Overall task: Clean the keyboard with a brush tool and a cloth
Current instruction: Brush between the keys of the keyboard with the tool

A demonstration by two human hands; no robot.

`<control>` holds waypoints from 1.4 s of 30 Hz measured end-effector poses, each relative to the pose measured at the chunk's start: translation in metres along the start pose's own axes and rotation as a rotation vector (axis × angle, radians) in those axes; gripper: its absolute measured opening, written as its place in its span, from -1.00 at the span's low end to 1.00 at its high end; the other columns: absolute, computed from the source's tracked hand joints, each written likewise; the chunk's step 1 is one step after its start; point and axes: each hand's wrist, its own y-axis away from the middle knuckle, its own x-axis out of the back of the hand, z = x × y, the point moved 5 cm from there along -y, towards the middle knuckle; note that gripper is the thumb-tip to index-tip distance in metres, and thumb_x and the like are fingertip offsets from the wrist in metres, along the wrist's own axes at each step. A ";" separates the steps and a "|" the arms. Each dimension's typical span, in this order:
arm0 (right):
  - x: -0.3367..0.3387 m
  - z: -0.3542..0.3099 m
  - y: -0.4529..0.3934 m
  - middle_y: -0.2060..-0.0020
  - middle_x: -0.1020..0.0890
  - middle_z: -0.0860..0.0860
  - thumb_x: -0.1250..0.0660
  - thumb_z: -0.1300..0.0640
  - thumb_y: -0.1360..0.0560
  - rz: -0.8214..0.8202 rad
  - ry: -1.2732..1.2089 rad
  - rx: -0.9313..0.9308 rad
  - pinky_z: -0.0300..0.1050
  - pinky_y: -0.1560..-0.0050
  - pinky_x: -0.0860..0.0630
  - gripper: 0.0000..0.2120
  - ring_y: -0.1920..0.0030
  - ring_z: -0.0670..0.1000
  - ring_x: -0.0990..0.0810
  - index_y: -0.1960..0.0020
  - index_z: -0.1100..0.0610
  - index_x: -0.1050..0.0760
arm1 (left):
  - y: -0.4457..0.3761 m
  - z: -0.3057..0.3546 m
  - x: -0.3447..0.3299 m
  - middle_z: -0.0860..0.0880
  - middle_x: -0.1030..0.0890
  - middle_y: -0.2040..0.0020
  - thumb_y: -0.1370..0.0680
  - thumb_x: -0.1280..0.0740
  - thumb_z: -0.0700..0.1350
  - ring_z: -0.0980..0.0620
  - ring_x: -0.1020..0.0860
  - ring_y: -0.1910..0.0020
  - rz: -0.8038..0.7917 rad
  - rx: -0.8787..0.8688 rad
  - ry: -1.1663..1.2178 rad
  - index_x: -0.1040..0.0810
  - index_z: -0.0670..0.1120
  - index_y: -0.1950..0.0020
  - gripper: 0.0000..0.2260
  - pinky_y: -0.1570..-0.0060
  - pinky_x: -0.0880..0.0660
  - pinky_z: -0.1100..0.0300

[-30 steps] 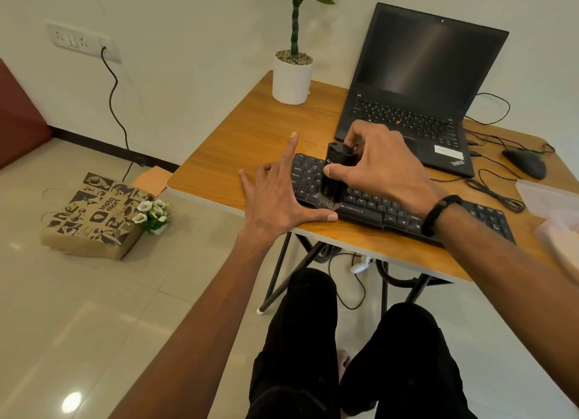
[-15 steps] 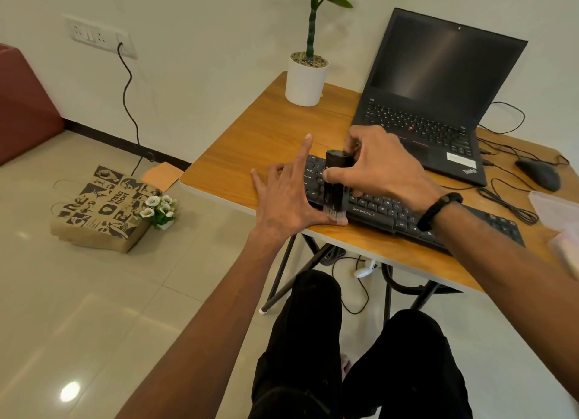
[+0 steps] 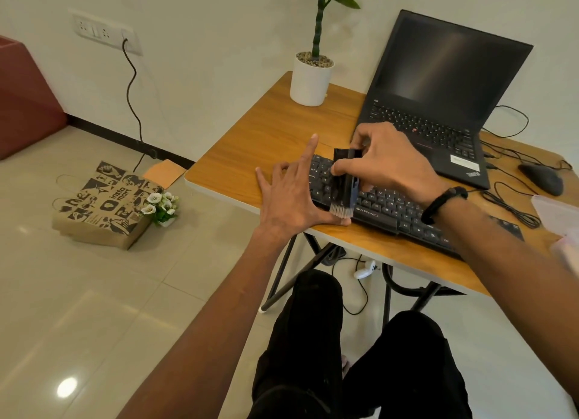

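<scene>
I am watching the black keyboard (image 3: 391, 210) lying along the near edge of the wooden tabletop (image 3: 266, 130), its left end under the two hands. The brush tool (image 3: 344, 183), a dark upright block with pale bristles at its foot, is standing on the keyboard's left front edge, bristles touching the keys there. The right hand (image 3: 388, 164) is gripping the brush tool near its top, thumb on the near face and fingers curled round the far side; a black band is sitting on that wrist. The left hand (image 3: 293, 196) is lying flat and spread wide, palm on the tabletop just beside the keyboard's left end, thumb stretching along the front edge under the bristles, forefinger pointing away.

Behind the keyboard an open black laptop (image 3: 438, 99) is standing with a dark screen, a white potted plant (image 3: 310, 80) to its left, and a black mouse (image 3: 541, 179) with loose cables to its right. On the floor to the left a printed paper bag (image 3: 103, 204) is lying beside a small bunch of white flowers (image 3: 161, 204).
</scene>
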 end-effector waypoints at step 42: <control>-0.018 -0.004 -0.023 0.14 -0.69 0.14 -0.50 -0.14 -0.33 0.199 -0.157 -0.077 0.14 0.15 -0.67 -0.54 0.11 0.17 -0.68 0.09 0.23 -0.51 | 0.000 -0.004 0.001 -0.01 -0.41 -0.56 -0.12 -0.50 0.57 -0.18 -0.29 -0.55 0.021 0.002 0.050 0.39 0.26 -0.63 0.40 -0.52 0.07 -0.50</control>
